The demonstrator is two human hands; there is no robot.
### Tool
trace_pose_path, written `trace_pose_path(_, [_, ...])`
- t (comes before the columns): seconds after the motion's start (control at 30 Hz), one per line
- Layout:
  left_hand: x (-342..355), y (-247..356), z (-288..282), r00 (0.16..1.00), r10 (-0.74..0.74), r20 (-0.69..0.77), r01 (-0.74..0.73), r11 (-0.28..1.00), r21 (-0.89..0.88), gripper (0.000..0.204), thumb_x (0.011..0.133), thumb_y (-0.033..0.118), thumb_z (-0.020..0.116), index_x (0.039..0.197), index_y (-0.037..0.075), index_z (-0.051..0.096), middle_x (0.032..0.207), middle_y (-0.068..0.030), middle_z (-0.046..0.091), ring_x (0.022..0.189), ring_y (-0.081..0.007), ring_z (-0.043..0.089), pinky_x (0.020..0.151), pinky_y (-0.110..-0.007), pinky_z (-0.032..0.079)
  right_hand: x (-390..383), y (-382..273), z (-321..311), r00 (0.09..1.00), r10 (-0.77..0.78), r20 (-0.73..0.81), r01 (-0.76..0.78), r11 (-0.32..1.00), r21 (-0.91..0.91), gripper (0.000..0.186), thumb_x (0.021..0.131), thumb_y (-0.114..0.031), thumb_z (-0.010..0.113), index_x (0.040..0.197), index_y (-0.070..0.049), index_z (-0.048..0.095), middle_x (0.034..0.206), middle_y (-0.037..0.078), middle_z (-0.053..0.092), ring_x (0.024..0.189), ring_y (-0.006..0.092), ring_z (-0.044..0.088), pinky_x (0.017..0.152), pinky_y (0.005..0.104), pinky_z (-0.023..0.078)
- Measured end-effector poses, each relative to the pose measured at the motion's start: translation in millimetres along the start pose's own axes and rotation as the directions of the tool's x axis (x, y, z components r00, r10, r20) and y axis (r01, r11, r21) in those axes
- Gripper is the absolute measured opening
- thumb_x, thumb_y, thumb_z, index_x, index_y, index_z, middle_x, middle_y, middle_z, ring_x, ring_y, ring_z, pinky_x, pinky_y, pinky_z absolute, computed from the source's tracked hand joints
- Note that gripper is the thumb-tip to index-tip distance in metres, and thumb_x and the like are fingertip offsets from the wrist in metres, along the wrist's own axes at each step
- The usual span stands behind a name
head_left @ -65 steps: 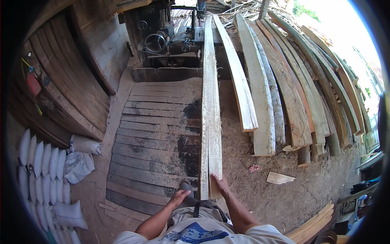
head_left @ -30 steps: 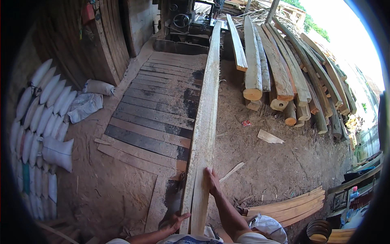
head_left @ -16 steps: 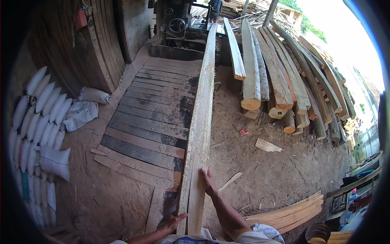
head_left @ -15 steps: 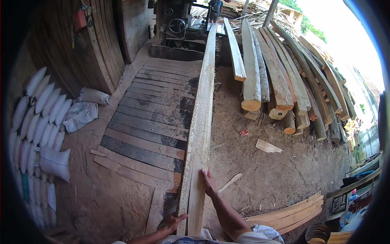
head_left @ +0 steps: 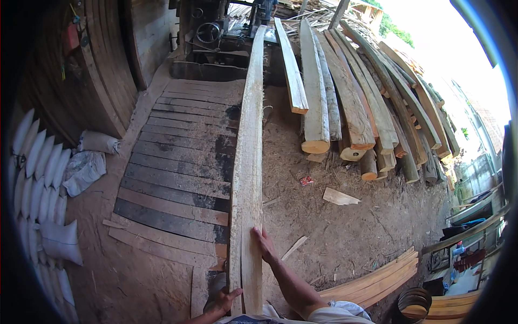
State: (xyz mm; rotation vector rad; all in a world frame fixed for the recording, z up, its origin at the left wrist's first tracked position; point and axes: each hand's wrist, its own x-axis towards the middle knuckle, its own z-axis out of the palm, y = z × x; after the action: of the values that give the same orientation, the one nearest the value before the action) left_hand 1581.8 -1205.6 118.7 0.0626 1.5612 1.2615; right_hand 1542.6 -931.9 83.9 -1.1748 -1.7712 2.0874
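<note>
A long pale, rough-sawn board point(head_left: 247, 140), split lengthwise at its near end, runs from my body toward a dark saw machine point(head_left: 208, 33) at the back. My left hand point(head_left: 226, 297) grips the board's left edge near the bottom of the view, its thumb on top. Higher up, my right hand point(head_left: 263, 240) holds the right edge, fingertips against the side and upper face; its underside grip is hidden.
Long beams and logs point(head_left: 342, 97) lie stacked at right. Slatted boards point(head_left: 172, 156) cover floor at left, beside stacked white sacks point(head_left: 40, 156). Cut planks point(head_left: 372, 281) and a metal ring point(head_left: 413, 302) are at lower right. Another person point(head_left: 263, 11) stands at the machine.
Since 2.2 seconds ago, my left hand has taken hold of the board and my right hand is farther along it. A person has appeared at the machine. The view has shifted.
</note>
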Motion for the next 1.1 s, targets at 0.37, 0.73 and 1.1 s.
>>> trace_pose_path(0.37, [97, 36, -18, 0.998, 0.017, -0.052, -0.019, 0.999, -0.048, 0.047, 0.086, 0.035, 0.067, 0.117, 0.000, 0.061, 0.105, -0.0092, 0.067, 0.098, -0.0178, 0.061, 0.089, -0.032, 0.045, 94, -49, 2, 0.999, -0.012, 0.031, 0.011, 0.999, 0.043, 0.065, 0.096, -0.049, 0.052, 0.146, -0.010, 0.037, 0.130, 0.005, 0.054, 0.113, 0.0159, 0.050, 0.096, 0.0307, 0.041])
trace_pose_path(0.73, [207, 126, -44, 0.987, 0.031, -0.158, -0.023, 0.998, 0.050, 0.051, 0.079, 0.051, 0.070, 0.100, 0.005, 0.072, 0.087, -0.0070, 0.072, 0.085, -0.0178, 0.066, 0.081, -0.029, 0.047, 238, -91, 6, 0.998, -0.025, 0.054, 0.017, 0.990, 0.143, 0.059, 0.098, -0.042, 0.051, 0.143, -0.006, 0.040, 0.128, 0.007, 0.055, 0.110, 0.0156, 0.052, 0.095, 0.0301, 0.042])
trace_pose_path(1.1, [340, 311, -70, 0.990, 0.001, -0.140, 0.021, 0.987, 0.159, 0.046, 0.081, 0.045, 0.069, 0.100, 0.003, 0.071, 0.091, -0.0100, 0.071, 0.084, -0.0180, 0.066, 0.078, -0.031, 0.049, 424, -192, 6, 1.000, -0.023, 0.017, 0.021, 0.994, 0.105, 0.058, 0.098, -0.043, 0.051, 0.142, -0.006, 0.041, 0.128, 0.008, 0.055, 0.111, 0.0159, 0.051, 0.096, 0.0309, 0.041])
